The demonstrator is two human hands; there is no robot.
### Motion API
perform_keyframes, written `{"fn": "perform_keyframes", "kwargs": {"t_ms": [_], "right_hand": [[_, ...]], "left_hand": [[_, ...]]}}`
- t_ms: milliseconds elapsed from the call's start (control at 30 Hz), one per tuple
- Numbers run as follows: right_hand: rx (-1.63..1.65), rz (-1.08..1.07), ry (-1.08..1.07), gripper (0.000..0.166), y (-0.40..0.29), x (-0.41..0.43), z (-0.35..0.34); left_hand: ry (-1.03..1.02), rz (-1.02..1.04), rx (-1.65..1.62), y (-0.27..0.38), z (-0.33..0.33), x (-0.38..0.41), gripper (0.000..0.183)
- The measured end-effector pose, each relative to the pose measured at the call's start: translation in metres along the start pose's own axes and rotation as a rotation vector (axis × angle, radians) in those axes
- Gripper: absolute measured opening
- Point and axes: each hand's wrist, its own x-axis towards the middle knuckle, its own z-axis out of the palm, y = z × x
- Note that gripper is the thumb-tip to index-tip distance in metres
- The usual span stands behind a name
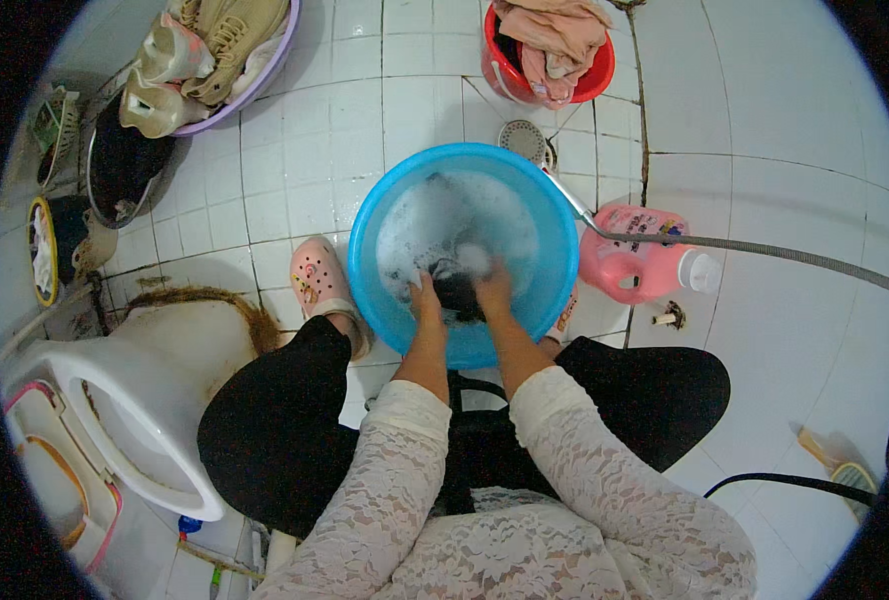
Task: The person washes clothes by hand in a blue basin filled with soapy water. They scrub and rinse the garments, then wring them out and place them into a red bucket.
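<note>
A blue plastic basin (pixel 369 225) stands on the tiled floor between my feet, holding sudsy water (pixel 414 217). Both hands reach down into it. My left hand (pixel 427 298) grips the near left part of a dark wet cloth (pixel 457 292), its thumb resting on top. On the cloth's right side, my right hand (pixel 494 289) holds on too, with its fingers partly hidden by foam and blur. The rest of the cloth lies under the suds.
A shower head (pixel 523 141) with its hose (pixel 752 251) lies against the basin's far right rim. Beside it is a pink detergent jug (pixel 632 259). A red bucket (pixel 603 79) of clothes and a purple basin (pixel 264 86) of shoes stand beyond. The toilet (pixel 137 427) is left.
</note>
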Motion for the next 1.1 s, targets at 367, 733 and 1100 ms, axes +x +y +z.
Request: {"fn": "perform_keyframes", "kwargs": {"t_ms": [367,733,1100], "right_hand": [[-0.057,-0.188,-0.032,0.042,-0.133,-0.107,-0.025],[0.206,0.008,0.389,0.038,-0.091,0.021,-0.083],[0.1,-0.381,0.093,0.01,-0.077,-0.059,-0.02]], "left_hand": [[-0.611,0.129,-0.377,0.013,-0.016,0.002,0.053],[-0.288,0.371,-0.15,0.102,0.012,-0.054,0.045],[-0.254,0.154,-0.285,0.051,-0.032,0.008,0.082]]}}
